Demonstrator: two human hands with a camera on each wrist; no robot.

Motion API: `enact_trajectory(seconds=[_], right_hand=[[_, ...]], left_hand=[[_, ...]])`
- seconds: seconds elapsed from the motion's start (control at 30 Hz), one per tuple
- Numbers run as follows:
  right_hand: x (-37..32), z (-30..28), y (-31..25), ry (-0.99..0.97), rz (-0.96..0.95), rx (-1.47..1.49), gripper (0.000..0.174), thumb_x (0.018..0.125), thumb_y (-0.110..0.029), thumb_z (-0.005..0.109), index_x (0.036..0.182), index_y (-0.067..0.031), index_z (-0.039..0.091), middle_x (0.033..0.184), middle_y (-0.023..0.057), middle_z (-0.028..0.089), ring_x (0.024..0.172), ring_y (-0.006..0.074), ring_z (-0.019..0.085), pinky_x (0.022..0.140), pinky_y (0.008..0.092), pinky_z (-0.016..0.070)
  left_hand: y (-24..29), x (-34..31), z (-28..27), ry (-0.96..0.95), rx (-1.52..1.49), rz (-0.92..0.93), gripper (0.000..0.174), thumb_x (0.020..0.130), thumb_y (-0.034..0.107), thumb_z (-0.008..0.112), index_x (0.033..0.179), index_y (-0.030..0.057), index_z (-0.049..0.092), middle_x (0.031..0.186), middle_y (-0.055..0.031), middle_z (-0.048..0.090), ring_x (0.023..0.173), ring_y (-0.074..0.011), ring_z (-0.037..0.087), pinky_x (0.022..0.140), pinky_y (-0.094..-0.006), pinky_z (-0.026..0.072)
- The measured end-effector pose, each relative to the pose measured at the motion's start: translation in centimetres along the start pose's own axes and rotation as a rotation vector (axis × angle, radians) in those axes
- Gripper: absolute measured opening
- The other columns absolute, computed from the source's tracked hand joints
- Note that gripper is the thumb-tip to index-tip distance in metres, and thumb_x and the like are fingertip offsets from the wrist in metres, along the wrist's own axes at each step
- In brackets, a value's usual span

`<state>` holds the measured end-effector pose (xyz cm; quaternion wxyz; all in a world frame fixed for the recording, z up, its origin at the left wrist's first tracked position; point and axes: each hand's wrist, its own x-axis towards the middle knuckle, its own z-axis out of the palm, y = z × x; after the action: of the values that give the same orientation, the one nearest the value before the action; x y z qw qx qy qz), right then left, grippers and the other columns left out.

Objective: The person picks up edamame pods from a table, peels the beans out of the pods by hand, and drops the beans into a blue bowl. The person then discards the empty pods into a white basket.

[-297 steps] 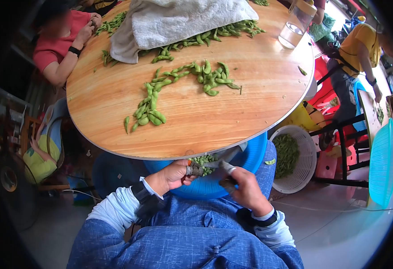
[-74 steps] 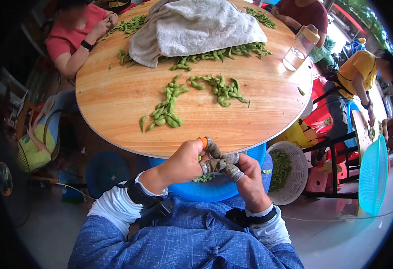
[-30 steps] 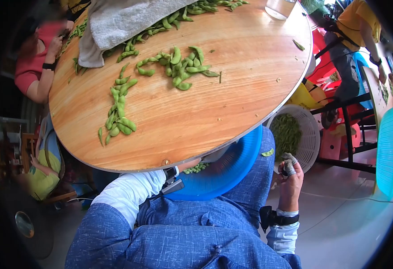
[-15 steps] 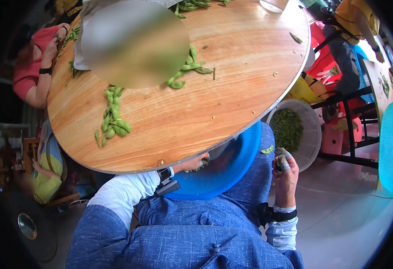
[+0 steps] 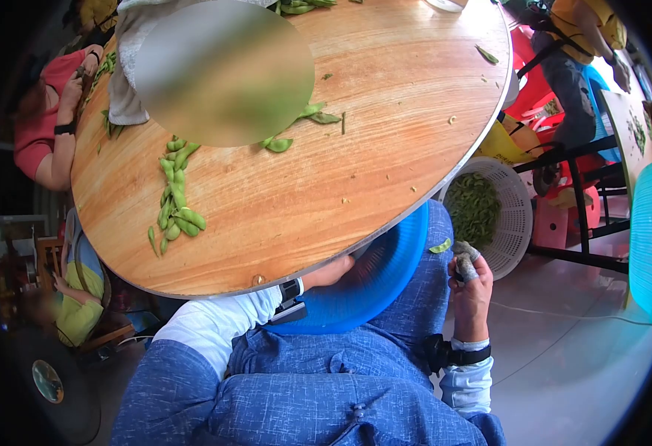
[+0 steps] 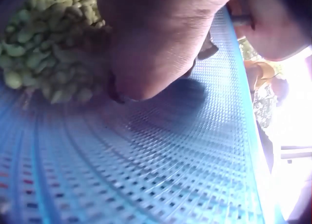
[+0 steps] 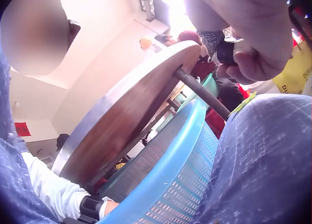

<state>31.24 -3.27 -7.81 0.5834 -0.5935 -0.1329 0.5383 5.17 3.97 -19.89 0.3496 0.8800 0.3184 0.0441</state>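
Observation:
My left hand (image 5: 330,273) reaches under the table edge into the blue basket (image 5: 393,286). In the left wrist view this hand (image 6: 156,43) hangs low inside the basket (image 6: 161,160), beside a heap of shelled green beans (image 6: 44,43); its fingertips are hidden. Wrapped in grey on some fingers, my right hand (image 5: 472,290) is raised beside my right knee, fingers loosely bent. The right wrist view shows that hand (image 7: 248,33) with a dark covering near the fingers and no clear object held. A green pod (image 5: 440,246) lies on the knee near it.
Pods (image 5: 177,215) lie on the round wooden table (image 5: 326,186), near a cloth (image 5: 127,97). A white basket of pods (image 5: 518,238) stands at right, a turquoise basket (image 5: 648,245) beyond. One person in red (image 5: 40,145) sits at left.
The two hands, earlier together in front of the table, are apart; the right has moved beside the knee. Since half a second ago, the left hand's wrapped fingertips have gone out of sight.

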Motion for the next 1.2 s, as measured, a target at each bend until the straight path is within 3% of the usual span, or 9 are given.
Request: enact_trajectory(seconds=[0.17, 0.6, 0.67, 0.8, 0.87, 0.93, 1.03, 1.13, 1.2], right_hand=[[-0.3, -0.1, -0.3, 0.026, -0.005, -0.018, 0.022, 0.081, -0.012, 0.054, 0.1, -0.0018, 0.054, 0.073, 0.0024, 0.055, 0.057, 0.005, 0.045, 0.048, 0.0157, 0.0335], [-2.7, 3.7, -2.3, -0.131, -0.097, -0.082, 0.022, 0.081, -0.016, 0.056, 0.098, -0.0028, 0.055, 0.071, 0.0007, 0.055, 0.056, 0.0043, 0.045, 0.048, 0.0163, 0.0331], [-3.2, 4.5, -2.5, -0.131, -0.127, -0.053, 0.02, 0.08, -0.017, 0.057, 0.093, -0.0024, 0.056, 0.07, 0.0008, 0.054, 0.054, 0.0045, 0.044, 0.046, 0.0168, 0.0324], [-4.1, 5.8, -3.3, -0.349, -0.202, -0.049, 0.018, 0.078, -0.017, 0.06, 0.085, -0.0005, 0.057, 0.067, 0.0016, 0.055, 0.053, 0.0049, 0.043, 0.046, 0.0172, 0.032], [-4.5, 6.9, -3.9, -0.388, -0.224, -0.144, 0.016, 0.079, -0.014, 0.059, 0.086, -0.0003, 0.059, 0.069, 0.0027, 0.057, 0.054, 0.0055, 0.045, 0.048, 0.0169, 0.0336], [-4.9, 8.1, -4.5, -0.467, -0.254, -0.176, 0.017, 0.08, -0.012, 0.058, 0.091, 0.0004, 0.059, 0.074, 0.0036, 0.059, 0.058, 0.0057, 0.048, 0.05, 0.0163, 0.0353], [-5.8, 11.0, -5.6, -0.536, -0.291, -0.238, 0.021, 0.08, -0.012, 0.058, 0.096, 0.0014, 0.058, 0.077, 0.0035, 0.061, 0.061, 0.0046, 0.049, 0.052, 0.0162, 0.0353], [-6.9, 13.4, -6.0, -0.598, -0.286, -0.254, 0.018, 0.08, -0.005, 0.057, 0.096, 0.0029, 0.058, 0.084, 0.0052, 0.061, 0.073, 0.0088, 0.055, 0.067, 0.0203, 0.0431], [-8.1, 15.0, -6.2, -0.626, -0.349, -0.313, 0.016, 0.08, -0.011, 0.057, 0.092, -0.0005, 0.06, 0.078, 0.002, 0.061, 0.06, 0.0038, 0.048, 0.053, 0.0166, 0.0354]], left_hand=[[2.0, 0.5, -4.0, -0.241, -0.317, -0.406, 0.01, 0.072, 0.004, 0.051, 0.079, -0.0008, 0.054, 0.069, -0.014, 0.056, 0.064, -0.0185, 0.055, 0.059, -0.0293, 0.0438], [7.7, -15.7, -13.9, -0.134, -1.098, -0.401, 0.011, 0.077, 0.002, 0.058, 0.087, 0.0011, 0.053, 0.08, 0.002, 0.054, 0.072, -0.0053, 0.047, 0.065, -0.0197, 0.0405], [7.8, -20.6, -14.7, 0.111, -1.034, -0.5, 0.017, 0.074, 0.007, 0.062, 0.088, 0.0016, 0.054, 0.082, -0.0016, 0.056, 0.074, -0.01, 0.052, 0.066, -0.0235, 0.0431], [10.1, -27.3, -18.7, 0.25, 0.534, -1.0, 0.038, 0.063, 0.016, 0.069, 0.095, 0.0021, 0.055, 0.089, -0.0153, 0.058, 0.084, -0.0296, 0.057, 0.068, -0.0373, 0.046], [10.5, -29.1, -20.1, 0.476, 0.211, -1.126, 0.023, 0.064, 0.008, 0.066, 0.084, 0.0005, 0.058, 0.074, -0.0155, 0.06, 0.07, -0.027, 0.06, 0.063, -0.0345, 0.0469], [9.5, -29.2, -20.0, 0.886, -0.146, -0.862, 0.013, 0.066, -0.001, 0.062, 0.078, -0.0024, 0.058, 0.069, -0.0144, 0.06, 0.065, -0.0221, 0.061, 0.061, -0.0292, 0.0469], [10.9, -25.0, -22.4, 1.075, -0.197, -0.521, 0.012, 0.07, -0.006, 0.059, 0.082, -0.003, 0.058, 0.072, -0.0108, 0.062, 0.067, -0.0155, 0.06, 0.061, -0.0255, 0.047], [13.4, -19.8, -26.9, 0.984, -0.073, -0.333, 0.013, 0.072, -0.002, 0.061, 0.084, -0.0021, 0.059, 0.076, -0.0113, 0.061, 0.07, -0.0163, 0.06, 0.062, -0.0253, 0.0472], [11.0, -16.2, -28.4, 0.881, 0.01, -0.188, 0.014, 0.074, 0.005, 0.06, 0.086, -0.0018, 0.059, 0.078, -0.0183, 0.059, 0.068, -0.0291, 0.059, 0.061, -0.0319, 0.0464]])
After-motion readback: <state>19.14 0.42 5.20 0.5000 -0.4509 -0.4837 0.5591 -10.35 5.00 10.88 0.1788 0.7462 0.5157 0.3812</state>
